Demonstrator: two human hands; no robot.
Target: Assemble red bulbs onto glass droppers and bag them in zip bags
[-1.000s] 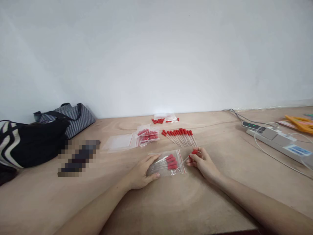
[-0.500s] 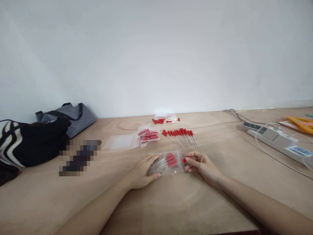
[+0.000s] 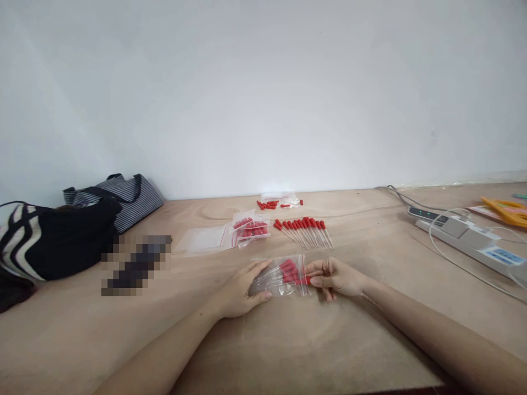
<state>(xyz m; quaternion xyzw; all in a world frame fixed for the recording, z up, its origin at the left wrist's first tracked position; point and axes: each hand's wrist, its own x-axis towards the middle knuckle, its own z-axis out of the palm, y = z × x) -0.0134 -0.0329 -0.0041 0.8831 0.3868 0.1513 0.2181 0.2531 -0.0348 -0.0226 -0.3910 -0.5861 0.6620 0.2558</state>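
Note:
A clear zip bag [image 3: 272,281] lies on the table with several red-bulbed droppers [image 3: 289,269] inside, their bulbs toward the bag's right end. My left hand [image 3: 242,288] rests on the bag's left end, thumb and fingers spread around it. At the bag's right opening, my right hand [image 3: 329,277] pinches the red bulb of another dropper [image 3: 304,280], whose bulb is partly in the mouth. Behind the bag lies a row of loose red-bulbed droppers [image 3: 307,224]. Left of them are filled small bags [image 3: 253,227] and flat clear bags [image 3: 206,238].
Loose red bulbs [image 3: 267,204] lie near the wall. At the right are a power strip [image 3: 473,241] with cables and yellow scissors [image 3: 504,211]. A striped bag [image 3: 138,206], a black bag [image 3: 74,238] and a blurred dark object [image 3: 138,266] occupy the left.
My right hand has moved the pinched dropper left, farther into the bag, and its fingers are now closer to the opening. My left hand stays on the bag.

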